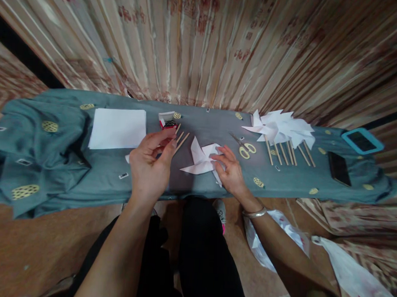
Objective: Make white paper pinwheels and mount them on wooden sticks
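A white paper pinwheel (200, 163) with folded blades lies in front of me on the cloth. My right hand (230, 168) grips it near its centre with bent fingers. To the left, my left hand (153, 161) is raised with thumb and fingertips pinched together; anything between them is too small to make out. Just beyond those fingertips stands a small open red-and-white box (167, 120) with dark little pieces inside. Several thin wooden sticks (181, 143) lie between the left hand and the pinwheel, partly covered by the hand.
Scissors (245, 150) with yellow handles lie right of the pinwheel. Farther right are several pinwheels on sticks (284, 128), a dark phone (339, 168) and a blue-framed device (362, 140). White paper (118, 129) lies left, beside bunched cloth (48, 154). A curtain (204, 47) hangs behind.
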`<state>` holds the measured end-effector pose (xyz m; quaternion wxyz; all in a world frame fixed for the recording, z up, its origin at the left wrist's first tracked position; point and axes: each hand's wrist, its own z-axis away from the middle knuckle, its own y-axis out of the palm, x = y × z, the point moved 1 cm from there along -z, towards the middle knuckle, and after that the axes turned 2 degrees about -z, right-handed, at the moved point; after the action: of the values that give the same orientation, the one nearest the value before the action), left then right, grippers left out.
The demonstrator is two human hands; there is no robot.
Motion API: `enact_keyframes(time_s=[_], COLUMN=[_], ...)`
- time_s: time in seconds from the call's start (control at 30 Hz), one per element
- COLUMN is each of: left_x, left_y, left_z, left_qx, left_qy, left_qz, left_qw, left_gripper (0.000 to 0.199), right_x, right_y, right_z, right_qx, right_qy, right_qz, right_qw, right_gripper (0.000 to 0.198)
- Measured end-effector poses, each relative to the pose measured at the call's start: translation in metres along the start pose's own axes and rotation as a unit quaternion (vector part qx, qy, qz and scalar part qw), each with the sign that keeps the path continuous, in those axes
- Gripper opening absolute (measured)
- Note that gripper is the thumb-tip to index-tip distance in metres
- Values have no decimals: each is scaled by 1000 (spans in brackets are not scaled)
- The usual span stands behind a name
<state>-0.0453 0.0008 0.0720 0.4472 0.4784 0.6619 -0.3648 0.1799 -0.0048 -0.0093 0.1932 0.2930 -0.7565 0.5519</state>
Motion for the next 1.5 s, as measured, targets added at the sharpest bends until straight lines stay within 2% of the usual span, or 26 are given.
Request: enact_keyframes(time_s=[0.17,0.37,0.53,0.6,0.73,0.93,1.0,1.2,1.37,1.5], left_x=[4,3,3,5,6,7,9,19,21,22], left_y=[-9,-15,-11,-6,6,21,20,4,-2,2], left_z=[-8,-16,-19,-19,-18,-21,-28,-56,-65,-70], left_qx=[-31,-59,-47,-39,-27,-19,-40,-162,-173,-189], left_qy=[-4,-17,-12,-12,-11,-7,-18,-41,-36,-34], left_qz=[5,-10,-7,-8,-2,5,9,33,32,51], left_qw=[1000,998,999,999,1000,1000,999,985,984,980], left_gripper=[19,17,15,14,17,17,17,23,27,26], right_x=[13,26,24,19,3,-22,-26,-27,-22,-17], right_y=[-2,-4,-14,-17,-18,-11,-10,-6,-4,-5], right_z=[-12,-39,-66,-72,-67,-39,-33,-29,-31,-33], right_qx=[-30,-45,-95,-109,-112,-79,-70,-61,-73,-81], right_qy=[32,59,93,98,137,166,173,178,176,173], right_qz=[-99,-138,-289,-316,-313,-298,-290,-267,-258,-254], right_qw=[994,988,948,937,933,937,939,945,947,948], right_gripper=[10,14,16,17,23,27,27,32,30,33])
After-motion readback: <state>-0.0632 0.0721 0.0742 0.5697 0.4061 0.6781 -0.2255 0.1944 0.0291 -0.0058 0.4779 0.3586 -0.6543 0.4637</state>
